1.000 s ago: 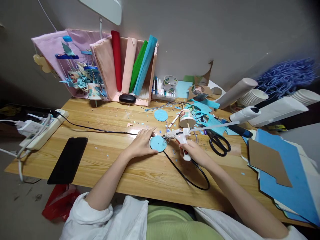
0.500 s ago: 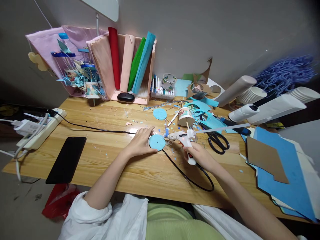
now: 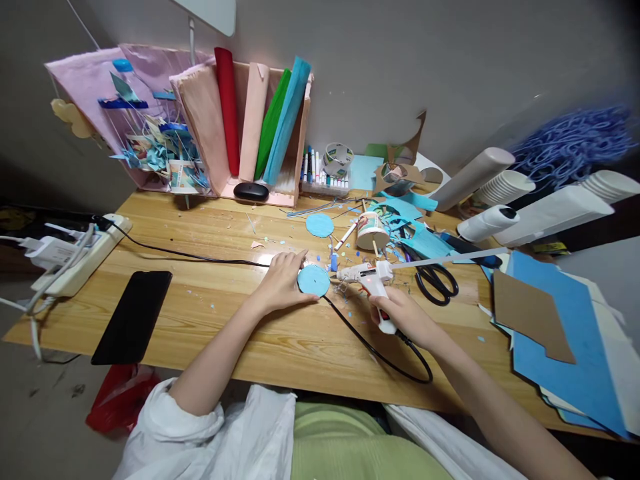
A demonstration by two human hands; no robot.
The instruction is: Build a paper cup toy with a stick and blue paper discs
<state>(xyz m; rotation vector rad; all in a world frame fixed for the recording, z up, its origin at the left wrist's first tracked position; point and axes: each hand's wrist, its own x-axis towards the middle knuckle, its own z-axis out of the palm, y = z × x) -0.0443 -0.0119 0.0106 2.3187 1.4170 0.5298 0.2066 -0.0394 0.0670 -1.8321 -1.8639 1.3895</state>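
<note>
My left hand grips a light-blue paper disc by its edge, thumb along the near side and fingers at the far left. A small dark spot marks the disc's middle. In my right hand is a white hot glue gun, its nozzle pointing left and close to the disc's right edge; whether they touch I cannot tell. A long glue stick sticks out of the gun's back. A second blue disc lies flat farther back, left of a tipped paper cup.
Black scissors lie right of the glue gun. The gun's black cord loops across the table. At left are a phone and a power strip; at right, stacked coloured sheets. Paper rolls stand at the back.
The glue gun has shifted very slightly, its handle a little lower and to the right. My left hand still holds the disc in nearly the same place.
</note>
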